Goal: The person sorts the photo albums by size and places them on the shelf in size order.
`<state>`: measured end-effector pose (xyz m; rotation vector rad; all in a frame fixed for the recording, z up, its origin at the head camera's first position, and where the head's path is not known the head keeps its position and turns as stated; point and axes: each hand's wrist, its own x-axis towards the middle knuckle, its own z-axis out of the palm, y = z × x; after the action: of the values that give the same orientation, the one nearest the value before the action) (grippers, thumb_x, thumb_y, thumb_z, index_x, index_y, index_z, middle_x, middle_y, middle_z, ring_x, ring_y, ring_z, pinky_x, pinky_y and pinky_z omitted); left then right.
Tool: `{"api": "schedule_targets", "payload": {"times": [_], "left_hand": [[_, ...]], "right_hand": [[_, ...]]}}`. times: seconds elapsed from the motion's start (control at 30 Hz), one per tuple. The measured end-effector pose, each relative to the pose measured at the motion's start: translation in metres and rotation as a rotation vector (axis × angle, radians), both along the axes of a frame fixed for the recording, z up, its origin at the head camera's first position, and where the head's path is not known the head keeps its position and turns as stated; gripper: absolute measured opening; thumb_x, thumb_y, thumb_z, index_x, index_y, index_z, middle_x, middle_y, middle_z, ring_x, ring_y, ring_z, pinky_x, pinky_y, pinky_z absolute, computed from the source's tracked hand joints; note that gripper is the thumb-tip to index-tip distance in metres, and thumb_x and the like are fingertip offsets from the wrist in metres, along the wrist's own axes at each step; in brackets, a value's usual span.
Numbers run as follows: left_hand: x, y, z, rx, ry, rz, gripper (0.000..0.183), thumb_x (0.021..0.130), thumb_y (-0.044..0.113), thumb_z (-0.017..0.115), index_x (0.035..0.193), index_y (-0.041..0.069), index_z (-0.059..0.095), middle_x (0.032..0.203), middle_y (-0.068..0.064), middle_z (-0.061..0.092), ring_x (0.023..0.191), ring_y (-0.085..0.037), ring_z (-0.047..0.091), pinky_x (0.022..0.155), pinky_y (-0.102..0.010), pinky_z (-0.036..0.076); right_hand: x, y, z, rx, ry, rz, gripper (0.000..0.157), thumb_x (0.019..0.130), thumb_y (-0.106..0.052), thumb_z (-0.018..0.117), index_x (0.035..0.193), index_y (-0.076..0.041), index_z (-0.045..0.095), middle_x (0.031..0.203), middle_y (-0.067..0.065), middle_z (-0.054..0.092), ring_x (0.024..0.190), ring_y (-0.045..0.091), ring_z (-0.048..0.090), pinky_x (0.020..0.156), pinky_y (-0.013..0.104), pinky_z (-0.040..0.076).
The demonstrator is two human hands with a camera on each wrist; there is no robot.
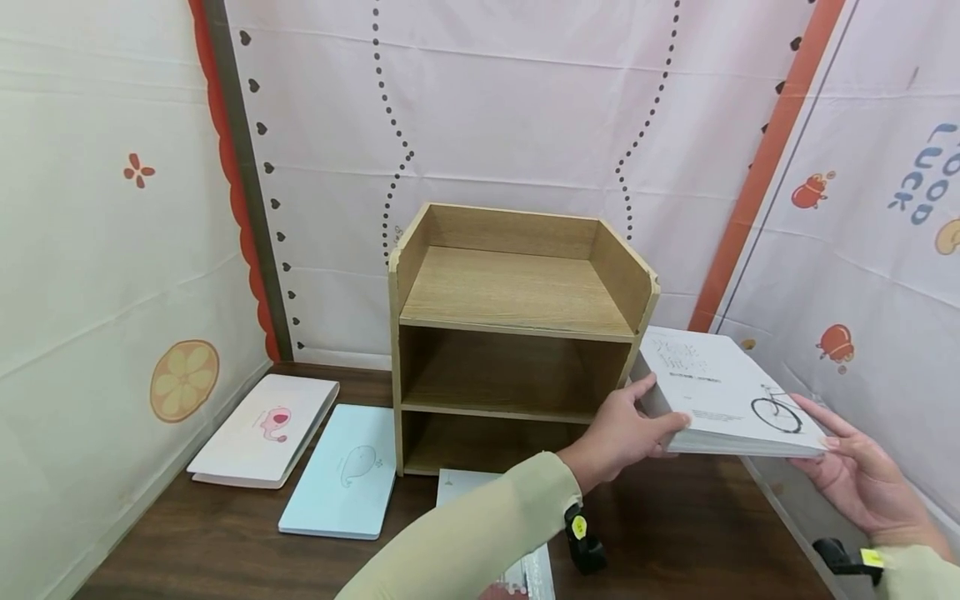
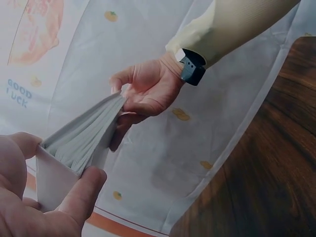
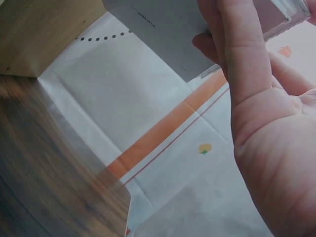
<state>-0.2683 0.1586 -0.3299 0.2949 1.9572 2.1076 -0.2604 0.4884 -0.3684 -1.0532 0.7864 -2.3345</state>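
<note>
The book [image 1: 720, 392], white with a bicycle drawn on its cover, is raised over the table [image 1: 675, 533] at the right of the shelf [image 1: 517, 287], its cover facing up. I cannot tell whether its side touches the shelf. My left hand [image 1: 618, 433] grips its left end, thumb and fingers bent around the edge and closed only as far as the book's thickness lets them. My right hand [image 1: 855, 467] holds the opposite end, pinching it between thumb and fingers; from the left wrist I see the pages fanned slightly between my two hands. Each of my wrists wears a small black camera, below a pale sleeve [image 1: 480, 533]. Under my left forearm lies a packet [image 1: 465, 483], partly hidden, in front of the shelf. The shelf has a top tray and two compartments below. Left of it lie a blue notebook [image 1: 352, 475] with a whale and, farther left, a white notebook [image 1: 255, 433] with a pink elephant. Printed cloth [image 1: 517, 108] hangs behind and on both sides.
</note>
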Motion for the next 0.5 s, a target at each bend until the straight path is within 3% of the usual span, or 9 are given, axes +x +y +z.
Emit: {"api": "schedule_targets", "payload": {"times": [0.3, 0.5], "left_hand": [[0.0, -0.001, 0.013, 0.001, 0.034, -0.021, 0.07, 0.086, 0.017, 0.084, 0.148, 0.03, 0.055, 0.129, -0.006, 0.059, 0.088, -0.015, 0.066, 0.076, -0.039, 0.065], [-0.001, -0.002, 0.02, 0.004, 0.039, -0.031, 0.071, 0.086, 0.017, 0.084, 0.149, 0.03, 0.054, 0.121, -0.007, 0.063, 0.086, -0.015, 0.067, 0.076, -0.039, 0.065]], "right_hand": [[0.001, 0.0, 0.015, -0.014, 0.007, -0.012, 0.068, 0.099, 0.006, -0.006, 0.161, 0.002, 0.022, 0.165, 0.019, 0.034, 0.148, 0.038, 0.039, 0.12, 0.051, 0.034], [0.002, -0.002, 0.021, -0.028, 0.004, -0.026, 0.068, 0.099, 0.005, -0.006, 0.16, 0.003, 0.024, 0.164, 0.02, 0.035, 0.148, 0.039, 0.039, 0.12, 0.051, 0.034]]}}
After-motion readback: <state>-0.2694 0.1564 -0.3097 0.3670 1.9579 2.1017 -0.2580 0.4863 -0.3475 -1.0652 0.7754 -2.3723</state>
